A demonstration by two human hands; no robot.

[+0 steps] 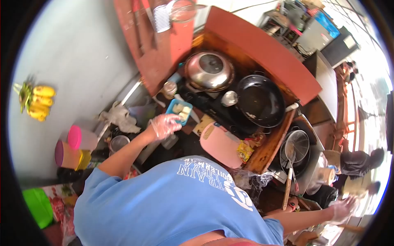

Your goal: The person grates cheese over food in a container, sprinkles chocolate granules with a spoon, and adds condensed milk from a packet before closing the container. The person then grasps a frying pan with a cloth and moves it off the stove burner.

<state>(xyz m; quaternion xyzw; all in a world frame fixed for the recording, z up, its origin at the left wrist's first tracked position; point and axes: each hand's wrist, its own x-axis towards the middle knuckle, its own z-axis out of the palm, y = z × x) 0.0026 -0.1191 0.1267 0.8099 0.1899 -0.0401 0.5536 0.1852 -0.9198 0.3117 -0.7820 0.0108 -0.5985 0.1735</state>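
Observation:
My left hand (165, 126), in a clear plastic glove, is closed at the near edge of a small blue container (189, 107). Pale chunks (180, 109) lie inside it; some fingers are hard to make out. Close by are a pink cutting board (219, 144) and a glass jar (170, 88). Far out to the right, my right hand (344, 210) wears a clear glove too. It is blurred, its fingers look stretched out, and nothing shows in it. A long-handled wire strainer (296, 146) rests over a dark pan nearer my body.
A black wok (261, 101) and a lidded pot (209, 70) stand on the stove behind a red-brown panel (262, 49). A yellow packet (245, 151) lies beside the board. Bananas (40, 101) hang on the left wall. Another person (361, 164) is at the right.

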